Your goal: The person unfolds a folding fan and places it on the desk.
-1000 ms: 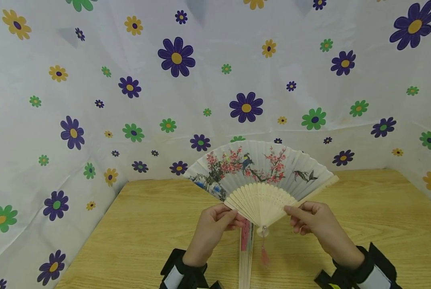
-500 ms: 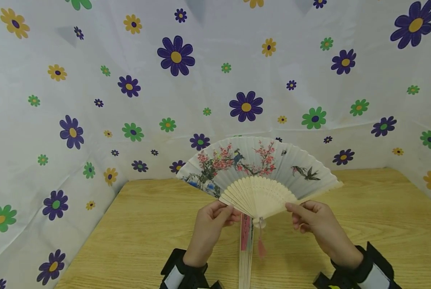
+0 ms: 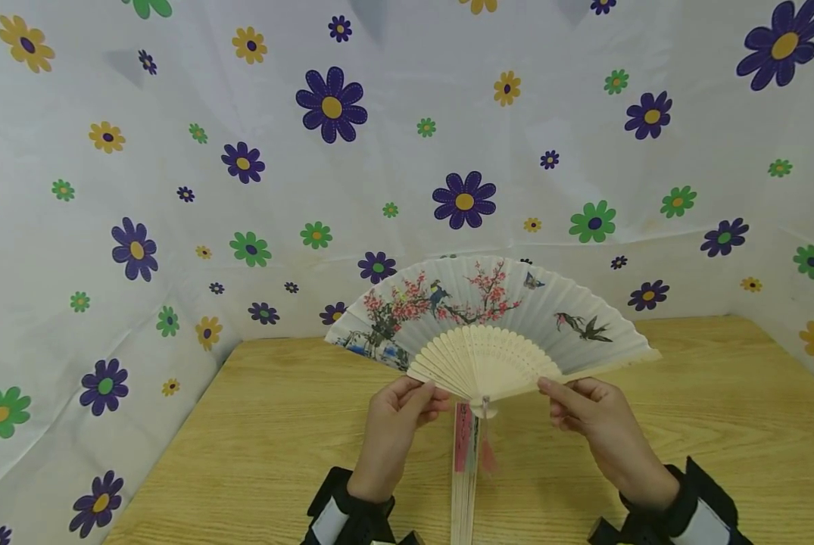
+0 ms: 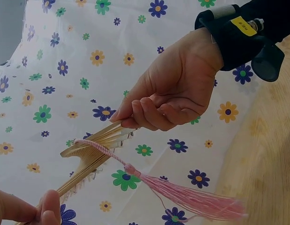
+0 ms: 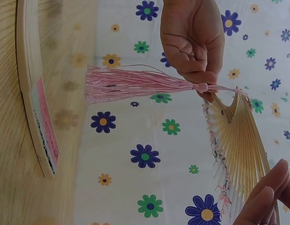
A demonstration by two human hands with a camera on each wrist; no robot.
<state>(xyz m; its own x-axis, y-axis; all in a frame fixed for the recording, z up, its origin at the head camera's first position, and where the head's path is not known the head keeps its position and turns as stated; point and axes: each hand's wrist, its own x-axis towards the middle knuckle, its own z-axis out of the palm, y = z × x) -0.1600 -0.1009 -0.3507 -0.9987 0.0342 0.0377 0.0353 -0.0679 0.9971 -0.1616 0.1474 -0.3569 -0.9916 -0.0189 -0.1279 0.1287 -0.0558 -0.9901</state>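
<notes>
A folding fan (image 3: pixel 483 359) is spread wide above the table, its white leaf painted with red blossoms, birds and a butterfly. My left hand (image 3: pixel 394 431) pinches the left outer rib between thumb and fingers. On the other side my right hand (image 3: pixel 600 431) pinches the right outer rib. From the pivot hangs a pink tassel (image 4: pixel 187 193), which also shows across the right wrist view. Below the pivot a second fan (image 3: pixel 464 484) lies folded on the table, with a pink and grey-green strip at its far end; its near end runs out of the head view.
The wooden table (image 3: pixel 263 454) stretches out to both sides and behind the hands. A white cloth (image 3: pixel 393 91) printed with purple, green and yellow flowers hangs behind and along both sides. Dark wrist straps (image 3: pixel 693 499) sit on both forearms.
The fan has spread wider and flatter, its right edge dropping lower and outward. Its pivot and tassel have shifted up and slightly left. Both hands keep their pinch, the left moving slightly left.
</notes>
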